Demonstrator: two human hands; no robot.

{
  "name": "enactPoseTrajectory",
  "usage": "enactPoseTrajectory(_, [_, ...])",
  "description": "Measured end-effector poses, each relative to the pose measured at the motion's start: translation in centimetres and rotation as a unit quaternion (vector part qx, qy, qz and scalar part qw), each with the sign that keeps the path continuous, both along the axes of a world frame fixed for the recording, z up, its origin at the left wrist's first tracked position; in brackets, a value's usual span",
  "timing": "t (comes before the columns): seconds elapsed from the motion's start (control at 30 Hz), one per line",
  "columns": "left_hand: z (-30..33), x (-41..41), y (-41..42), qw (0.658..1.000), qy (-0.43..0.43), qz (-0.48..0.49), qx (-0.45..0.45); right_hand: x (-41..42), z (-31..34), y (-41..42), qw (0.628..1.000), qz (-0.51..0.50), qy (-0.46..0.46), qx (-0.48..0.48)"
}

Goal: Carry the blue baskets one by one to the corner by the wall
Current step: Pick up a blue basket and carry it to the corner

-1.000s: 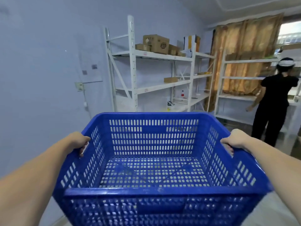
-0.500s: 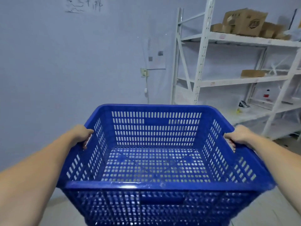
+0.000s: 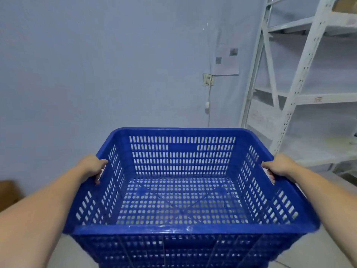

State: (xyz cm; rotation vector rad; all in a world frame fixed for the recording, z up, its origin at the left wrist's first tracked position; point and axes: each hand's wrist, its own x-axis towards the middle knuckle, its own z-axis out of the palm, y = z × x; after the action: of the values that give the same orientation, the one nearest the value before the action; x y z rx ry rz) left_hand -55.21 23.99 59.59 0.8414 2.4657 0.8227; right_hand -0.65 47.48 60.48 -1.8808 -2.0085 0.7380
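Note:
I hold an empty blue perforated plastic basket (image 3: 183, 229) out in front of me, above the floor. My left hand (image 3: 92, 167) grips its left rim, fingers curled over the edge. My right hand (image 3: 278, 167) grips the right rim the same way. The basket is level, its far wall facing a pale blue wall (image 3: 96, 74). Below its near wall, more blue mesh shows, blurred; I cannot tell whether that is the same basket's side or another basket beneath.
A white metal shelving rack (image 3: 301, 89) stands at the right against the wall. A wall socket (image 3: 207, 79) with a hanging cord and a paper sheet sit on the wall beside it. A brown box (image 3: 7, 194) shows at the left edge. Pale tiled floor lies below.
My view has swung left: the other person and the curtain left the frame, the rack slid to the right edge, and the wall now fills the view. Both hands kept their grip on the basket.

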Motion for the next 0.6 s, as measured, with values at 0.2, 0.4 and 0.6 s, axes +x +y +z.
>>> enactPoseTrajectory(0.2, [-3.4,-4.3,5.0,1.0,0.003,0.015,-0.017,-5.6,-3.2,7.3,0.999,0.01,-0.032,-0.02])
enactPoseTrajectory(0.4, [-7.2,-7.3,10.2,0.998,0.012,0.034,-0.057,-11.2,-7.6,15.5,0.998,0.033,-0.03,-0.042])
enactPoseTrajectory(0.6, [-11.8,-11.6,14.2,0.993,0.002,0.072,-0.093,-17.1,-11.8,21.9,0.997,0.042,-0.035,-0.063])
